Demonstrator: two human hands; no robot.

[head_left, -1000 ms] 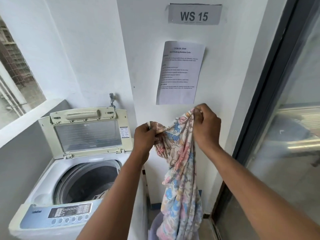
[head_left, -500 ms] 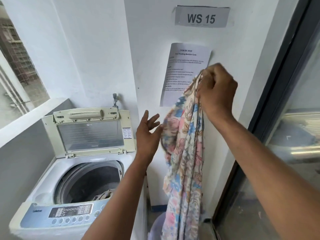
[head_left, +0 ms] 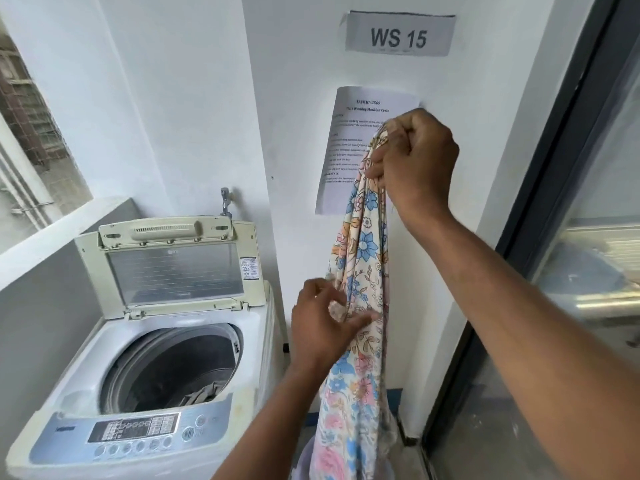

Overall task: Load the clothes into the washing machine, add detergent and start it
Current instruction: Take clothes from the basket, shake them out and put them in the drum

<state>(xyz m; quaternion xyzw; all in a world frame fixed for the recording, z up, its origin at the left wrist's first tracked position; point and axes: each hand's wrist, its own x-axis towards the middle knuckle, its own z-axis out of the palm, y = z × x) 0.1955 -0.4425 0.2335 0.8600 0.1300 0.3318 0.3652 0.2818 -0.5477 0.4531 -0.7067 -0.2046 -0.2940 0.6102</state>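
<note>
A long floral cloth (head_left: 360,341) hangs straight down in front of the white wall. My right hand (head_left: 412,164) grips its top end high up, at the level of the wall notice. My left hand (head_left: 322,323) is lower, its fingers pinching the cloth's left edge about halfway down. To the left stands a top-loading washing machine (head_left: 62,400) with its lid (head_left: 173,268) raised. Its drum (head_left: 173,368) is open, and a grey garment (head_left: 202,396) lies at the bottom front. The control panel (head_left: 135,431) faces me.
A purple basket rim (head_left: 304,459) shows on the floor under the cloth. A tap (head_left: 225,201) sticks out of the wall behind the machine. A dark-framed glass door (head_left: 571,271) fills the right side. A window ledge (head_left: 41,244) runs along the left.
My right hand lifted the cloth's top end higher, so the cloth hangs longer. My left hand let go of the upper part, opened, then moved down and took the cloth's edge.
</note>
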